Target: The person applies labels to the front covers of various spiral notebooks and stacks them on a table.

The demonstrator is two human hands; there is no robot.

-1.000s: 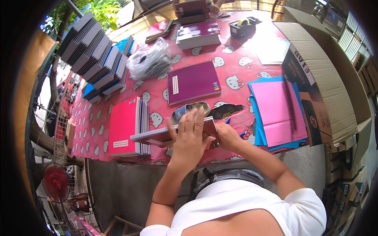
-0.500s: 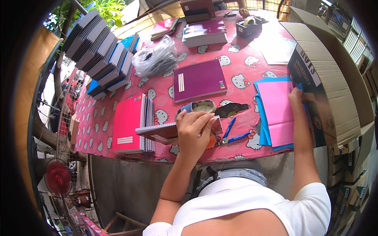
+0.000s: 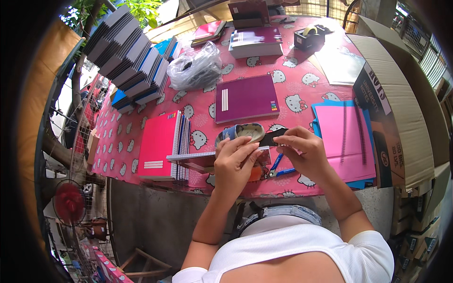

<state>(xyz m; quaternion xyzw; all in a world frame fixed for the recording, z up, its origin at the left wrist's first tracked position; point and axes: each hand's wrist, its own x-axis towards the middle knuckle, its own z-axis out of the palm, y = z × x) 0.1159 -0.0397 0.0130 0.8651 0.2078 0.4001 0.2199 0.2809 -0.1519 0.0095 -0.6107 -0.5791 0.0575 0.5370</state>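
Observation:
My left hand (image 3: 232,162) grips a spiral notebook (image 3: 196,160) on edge, its white pages up and a brownish-red cover toward me. By the notebook's right end, my right hand (image 3: 302,146) has thumb and fingers drawn together; I cannot make out what is between them. Just beyond my left hand sits a round blue-and-cream container (image 3: 247,132), beside a black patch (image 3: 272,137) on the tablecloth. Blue-handled cutters (image 3: 278,170) lie below my right hand, next to an orange object (image 3: 255,173). Dark coils (image 3: 344,137) show across pink sheets (image 3: 330,141) over blue ones at the right.
Pink notebooks (image 3: 158,146) are stacked at left, with a purple notebook (image 3: 247,98) beyond my hands. Tall notebook stacks (image 3: 127,56), a plastic bag (image 3: 196,68), more purple notebooks (image 3: 257,42) and a tape dispenser (image 3: 309,37) stand farther back. An open carton (image 3: 396,99) borders the right side.
My right hand has left the pink sheets and come to the notebook's right end. Dark coils now show on those sheets. My left hand keeps hold of the notebook.

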